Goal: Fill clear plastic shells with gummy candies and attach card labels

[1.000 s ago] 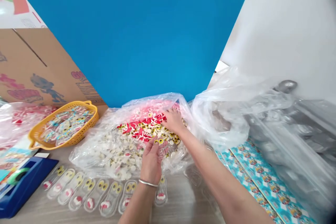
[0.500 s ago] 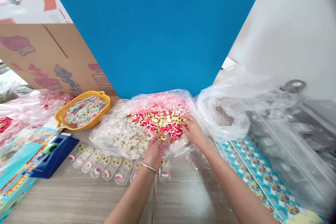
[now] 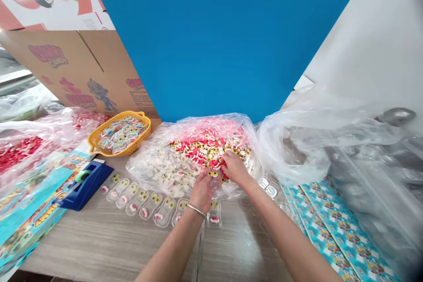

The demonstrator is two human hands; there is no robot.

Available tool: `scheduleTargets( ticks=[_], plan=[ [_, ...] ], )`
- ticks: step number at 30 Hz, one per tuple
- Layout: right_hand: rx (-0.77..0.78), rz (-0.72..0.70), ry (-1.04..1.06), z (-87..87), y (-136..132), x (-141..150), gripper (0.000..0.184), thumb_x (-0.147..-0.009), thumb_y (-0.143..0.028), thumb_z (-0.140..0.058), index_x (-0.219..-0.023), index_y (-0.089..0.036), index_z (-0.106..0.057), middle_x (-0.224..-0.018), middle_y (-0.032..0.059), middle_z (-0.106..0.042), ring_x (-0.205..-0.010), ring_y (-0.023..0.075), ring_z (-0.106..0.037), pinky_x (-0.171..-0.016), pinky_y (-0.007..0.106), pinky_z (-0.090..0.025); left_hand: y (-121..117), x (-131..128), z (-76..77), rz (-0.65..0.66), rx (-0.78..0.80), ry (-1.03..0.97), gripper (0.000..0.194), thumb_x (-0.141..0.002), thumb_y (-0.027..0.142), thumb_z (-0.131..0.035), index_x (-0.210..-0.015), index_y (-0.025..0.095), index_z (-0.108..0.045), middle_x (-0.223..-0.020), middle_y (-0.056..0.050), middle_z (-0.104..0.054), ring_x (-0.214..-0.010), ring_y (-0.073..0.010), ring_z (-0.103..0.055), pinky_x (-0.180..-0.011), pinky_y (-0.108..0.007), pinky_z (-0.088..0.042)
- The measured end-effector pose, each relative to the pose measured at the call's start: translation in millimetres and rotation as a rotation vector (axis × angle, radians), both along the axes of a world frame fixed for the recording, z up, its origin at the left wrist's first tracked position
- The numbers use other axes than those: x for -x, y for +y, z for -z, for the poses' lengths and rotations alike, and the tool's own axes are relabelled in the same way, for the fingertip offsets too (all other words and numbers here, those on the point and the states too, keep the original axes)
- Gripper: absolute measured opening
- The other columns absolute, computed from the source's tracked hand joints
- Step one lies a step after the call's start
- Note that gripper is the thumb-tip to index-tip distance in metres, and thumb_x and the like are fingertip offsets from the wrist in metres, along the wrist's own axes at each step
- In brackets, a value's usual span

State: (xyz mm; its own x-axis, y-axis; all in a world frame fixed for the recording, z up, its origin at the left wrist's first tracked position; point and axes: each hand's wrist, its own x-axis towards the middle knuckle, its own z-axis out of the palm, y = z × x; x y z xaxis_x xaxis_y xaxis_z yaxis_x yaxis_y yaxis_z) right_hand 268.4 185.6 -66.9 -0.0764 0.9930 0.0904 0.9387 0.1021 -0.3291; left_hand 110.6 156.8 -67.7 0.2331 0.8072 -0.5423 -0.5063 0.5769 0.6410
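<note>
My left hand [image 3: 202, 191], with a bracelet at the wrist, grips a clear plastic blister tray [image 3: 214, 183] that has two yellow eye-shaped candies [image 3: 212, 174] at its top. Just right of it, my right hand [image 3: 235, 167] is closed, its fingertips pinching a red-and-white mouth-shaped candy [image 3: 223, 162]. Both hands are over an opened clear bag [image 3: 145, 165] heaped with loose eye and mouth candies [image 3: 198, 155]. In front of the bag, a row of blister trays [image 3: 164, 211] lies on the table, each with eyes and a red-and-white mouth.
On the left are a yellow basket [image 3: 134, 146] of filled packs, a blue tape dispenser [image 3: 87, 189], printed card [image 3: 39, 205] and a bag of red candies [image 3: 20, 154]. Patterned turquoise sheets [image 3: 333, 224] and clear plastic bags [image 3: 373, 185] lie right. A blue panel [image 3: 228, 44] stands behind.
My right hand has moved left and closer to the tray, its fingers now pinched on a red-and-white piece. My left hand still holds the tray. The camera view has shifted slightly left.
</note>
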Motion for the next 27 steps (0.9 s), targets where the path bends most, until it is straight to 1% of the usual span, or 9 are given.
scheduleTargets(
  ticks=[4, 9, 12, 15, 17, 20, 23, 27],
  plan=[
    [0.010, 0.021, -0.015, 0.0, -7.1, -4.1, 0.011, -0.091, -0.017, -0.053, -0.089, -0.016, -0.064, -0.097, 0.0080, -0.062, -0.093, 0.0185, -0.056, -0.083, 0.027, -0.037, -0.6, -0.7, -1.9, -0.005, -0.015, -0.008, 0.026, -0.076, 0.011, -0.063, -0.101, 0.018, -0.060, -0.095, -0.007, -0.070, -0.086, -0.0199, -0.072, -0.072, -0.030, -0.056],
    [0.011, 0.028, -0.031, 0.2, -14.0, -0.1, 0.010, -0.088, -0.021, -0.059, -0.094, -0.018, -0.065, -0.103, 0.0076, -0.064, -0.101, 0.0218, -0.056, -0.087, 0.031, -0.036, -2.2, -2.1, -3.9, -0.008, -0.023, 0.001, 0.028, -0.076, 0.007, -0.059, -0.102, 0.017, -0.059, -0.085, -0.006, -0.071, -0.083, -0.0194, -0.072, -0.070, -0.029, -0.055],
    [0.011, 0.039, -0.036, 1.8, -15.7, 3.0, 0.012, -0.090, -0.021, -0.056, -0.092, -0.018, -0.067, -0.107, 0.0090, -0.064, -0.102, 0.0226, -0.056, -0.088, 0.033, -0.036, -3.9, -0.8, -5.1, -0.017, -0.028, 0.001, 0.027, -0.076, 0.007, -0.059, -0.101, 0.017, -0.059, -0.087, -0.006, -0.071, -0.082, -0.0192, -0.072, -0.070, -0.029, -0.055],
    [0.006, 0.038, -0.029, 2.2, -18.2, 4.9, 0.018, -0.093, -0.018, -0.050, -0.094, -0.017, -0.067, -0.109, 0.0093, -0.064, -0.102, 0.0203, -0.057, -0.088, 0.031, -0.037, -5.8, 2.4, -7.3, -0.035, -0.038, 0.002, 0.026, -0.075, 0.008, -0.061, -0.099, 0.017, -0.059, -0.091, -0.007, -0.071, -0.083, -0.0196, -0.072, -0.070, -0.030, -0.055],
    [-0.004, 0.025, -0.024, 1.8, -21.2, 6.8, 0.016, -0.093, -0.021, -0.052, -0.096, -0.017, -0.067, -0.113, 0.0089, -0.062, -0.104, 0.0196, -0.056, -0.090, 0.030, -0.037, -6.7, 5.0, -9.2, -0.051, -0.050, 0.006, 0.026, -0.074, 0.009, -0.063, -0.099, 0.017, -0.060, -0.091, -0.007, -0.071, -0.084, -0.0194, -0.071, -0.071, -0.029, -0.055],
    [-0.014, 0.001, -0.028, 2.5, -26.3, 11.9, 0.015, -0.090, -0.028, -0.057, -0.097, -0.019, -0.068, -0.119, 0.0084, -0.061, -0.109, 0.0227, -0.053, -0.094, 0.035, -0.035, -7.2, 8.3, -11.7, -0.078, -0.072, 0.013, 0.028, -0.072, 0.011, -0.066, -0.099, 0.017, -0.062, -0.090, -0.006, -0.071, -0.083, -0.0183, -0.071, -0.072, -0.028, -0.054],
    [-0.020, 0.003, -0.029, 6.0, -28.4, 17.1, 0.016, -0.091, -0.024, -0.055, -0.097, -0.020, -0.069, -0.122, 0.0094, -0.060, -0.111, 0.0253, -0.052, -0.096, 0.040, -0.033, -6.7, 10.7, -12.4, -0.093, -0.084, 0.020, 0.028, -0.071, 0.013, -0.069, -0.099, 0.017, -0.063, -0.090, -0.005, -0.071, -0.082, -0.0176, -0.070, -0.072, -0.028, -0.054],
    [-0.022, 0.014, 0.004, 7.9, -26.2, 17.9, 0.016, -0.089, -0.019, -0.053, -0.092, -0.019, -0.069, -0.119, 0.0099, -0.062, -0.109, 0.0251, -0.053, -0.096, 0.040, -0.033, -5.9, 13.2, -9.8, -0.084, -0.086, 0.024, 0.028, -0.071, 0.013, -0.069, -0.098, 0.016, -0.064, -0.090, -0.006, -0.071, -0.082, -0.0175, -0.069, -0.072, -0.027, -0.053]
  ],
)
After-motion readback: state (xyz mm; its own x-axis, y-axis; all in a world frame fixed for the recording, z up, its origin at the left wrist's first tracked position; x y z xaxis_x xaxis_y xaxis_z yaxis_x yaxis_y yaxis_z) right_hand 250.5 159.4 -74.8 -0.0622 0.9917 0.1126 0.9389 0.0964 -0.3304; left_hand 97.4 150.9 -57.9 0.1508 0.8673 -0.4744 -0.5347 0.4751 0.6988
